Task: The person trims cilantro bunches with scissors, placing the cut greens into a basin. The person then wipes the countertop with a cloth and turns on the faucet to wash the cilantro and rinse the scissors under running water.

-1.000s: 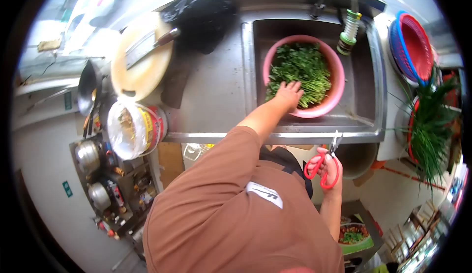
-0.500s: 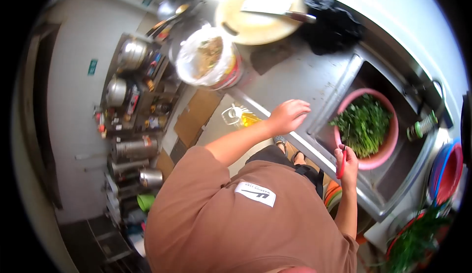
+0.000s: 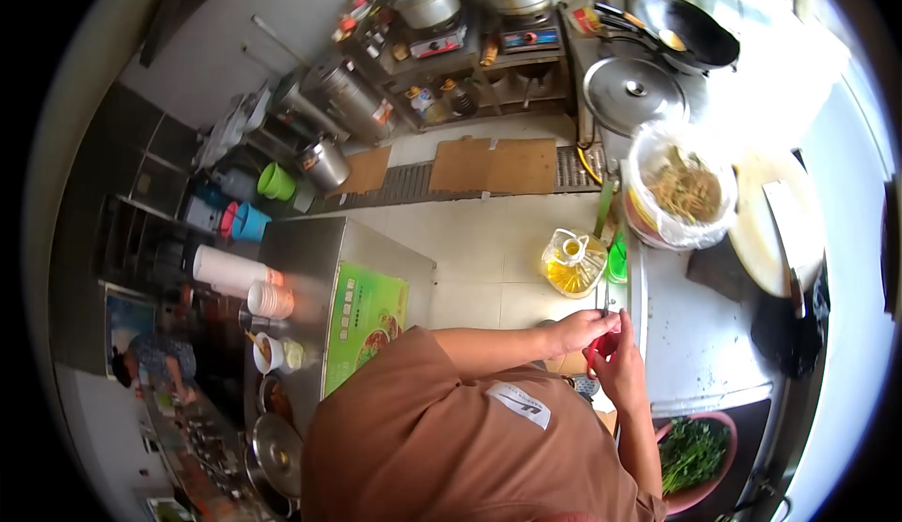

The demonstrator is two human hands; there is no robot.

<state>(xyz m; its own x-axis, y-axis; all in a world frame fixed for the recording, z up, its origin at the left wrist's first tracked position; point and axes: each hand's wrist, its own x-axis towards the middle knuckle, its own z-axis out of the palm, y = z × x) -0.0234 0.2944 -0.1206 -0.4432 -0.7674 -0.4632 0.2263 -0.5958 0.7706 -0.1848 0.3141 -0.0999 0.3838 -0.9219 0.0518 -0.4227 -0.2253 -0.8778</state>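
Note:
My right hand (image 3: 620, 370) holds the red-handled scissors (image 3: 601, 351) in front of my body, beside the counter edge. My left hand (image 3: 577, 331) meets it, its fingers closed around the blade end of the scissors. Just beyond both hands, an oil jug (image 3: 573, 264) stands on the floor. Leafy greens (image 3: 693, 453) lie in a pink basin (image 3: 723, 470) in the sink at the lower right.
A lined bucket (image 3: 678, 188), a round cutting board (image 3: 766, 217) with a cleaver (image 3: 785, 235), and a black bag (image 3: 797, 339) are on the steel counter. A steel table (image 3: 319, 240) is at left. Another person (image 3: 167, 362) is at far left.
The view has swung left, and the greens now appear at the lower right. My left hand left the greens and came to the scissors, which my right hand still holds.

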